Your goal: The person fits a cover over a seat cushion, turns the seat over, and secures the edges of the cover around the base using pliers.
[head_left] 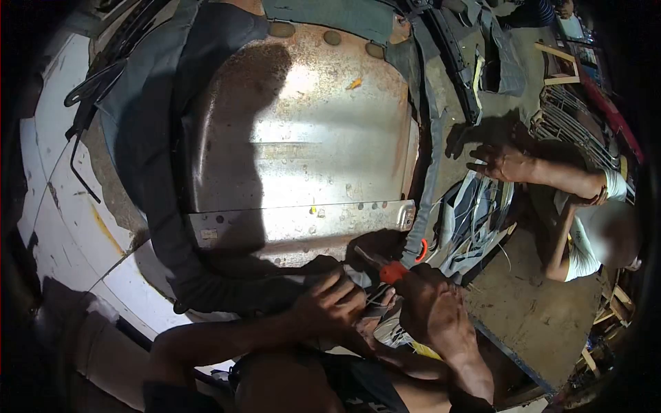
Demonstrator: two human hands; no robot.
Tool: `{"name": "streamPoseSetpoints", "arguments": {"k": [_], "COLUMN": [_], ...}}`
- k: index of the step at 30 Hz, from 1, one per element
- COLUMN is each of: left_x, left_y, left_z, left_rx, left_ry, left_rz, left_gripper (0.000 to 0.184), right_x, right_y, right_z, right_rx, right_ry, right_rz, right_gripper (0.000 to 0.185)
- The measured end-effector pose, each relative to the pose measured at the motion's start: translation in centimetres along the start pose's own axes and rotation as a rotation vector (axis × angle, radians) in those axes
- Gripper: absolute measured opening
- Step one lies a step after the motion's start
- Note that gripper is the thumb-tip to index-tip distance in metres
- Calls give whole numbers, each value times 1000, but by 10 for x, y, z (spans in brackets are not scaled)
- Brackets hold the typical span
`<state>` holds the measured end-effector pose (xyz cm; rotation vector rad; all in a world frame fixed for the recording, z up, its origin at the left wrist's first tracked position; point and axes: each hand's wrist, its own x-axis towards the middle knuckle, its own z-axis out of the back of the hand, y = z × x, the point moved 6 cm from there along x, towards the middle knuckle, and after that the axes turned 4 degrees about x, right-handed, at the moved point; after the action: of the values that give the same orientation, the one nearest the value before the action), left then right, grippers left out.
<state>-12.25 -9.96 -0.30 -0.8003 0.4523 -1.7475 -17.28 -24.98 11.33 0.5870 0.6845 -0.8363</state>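
A metal seat-like panel [310, 165] with a dark fabric border [162, 206] lies in front of me. At its lower edge, my right hand [437, 303] is wrapped round a tool [394, 272] with an orange handle, whose metal end points up and left. My left hand [335, 301] is at the fabric's lower edge, fingers bent and pressed together; whatever they hold is too dark to make out. A small orange-red curved thing [423, 250] sits at the border's lower right corner.
A co-worker [585, 227] sits at the right, one arm stretched toward the panel. A brown board [537, 310] lies below them. Fabric scraps [475, 213] and metal wire frames [571, 124] lie at the right. White tiles [69, 227] cover the left floor.
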Motion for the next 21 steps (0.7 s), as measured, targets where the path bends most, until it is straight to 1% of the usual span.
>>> {"name": "streamPoseSetpoints", "arguments": {"k": [1, 2, 4, 5, 7, 8, 10, 11, 12, 13, 14, 15, 16, 18, 20, 21], "left_x": [-1, -2, 1, 0, 1, -1, -10, -16, -23, -28, -31, -35, -36, -34, -32, -34], "left_y": [0, -2, 1, 0, 0, 1, -2, -2, -3, -5, -8, -5, -1, 2, 1, -3], "left_z": [0, -2, 2, 4, 12, 10, -3, -10, -19, -27, -34, -38, -35, -25, -23, -31], "left_rx": [-38, -40, -62, -63, 53, 60, -9, -8, -77, -148, -152, -166, -182, -167, -140, -99], "left_ry": [21, 26, -28, -26, -20, -24, -29, -35, -29, -21, -25, -87, -148, -139, -134, -122], "left_rz": [48, 45, 104, 102, 27, 29, -15, -13, -23, -34, -37, 46, 132, 96, 52, 17], "left_gripper": [31, 31, 34, 34, 35, 35, 38, 38, 37, 36, 36, 39, 43, 43, 42, 41], "right_x": [-2, -2, -1, 0, 6, 6, 1, 1, 3, 5, 6, 7, 10, 15, 19, 17], "right_y": [0, -1, -4, -5, 1, 4, 19, 28, 38, 41, 44, 55, 63, 73, 56, 55], "right_z": [-2, -5, -15, -20, -30, -33, -35, -37, -42, -48, -54, -58, -61, -63, -67, -61], "right_rx": [11, 15, -64, -63, -177, -181, -357, -385, -391, -420, -447, -712, -714, -895, -874, -782], "right_ry": [-32, -33, 58, 58, 99, 95, -76, -109, -106, -74, -45, 50, 52, 64, 30, -83], "right_rz": [51, 47, 22, 20, 157, 163, 188, 173, 172, 81, -12, -24, -27, -30, 0, 170], "right_gripper": [37, 37, 35, 35, 32, 32, 27, 24, 24, 23, 22, 23, 23, 21, 24, 21]}}
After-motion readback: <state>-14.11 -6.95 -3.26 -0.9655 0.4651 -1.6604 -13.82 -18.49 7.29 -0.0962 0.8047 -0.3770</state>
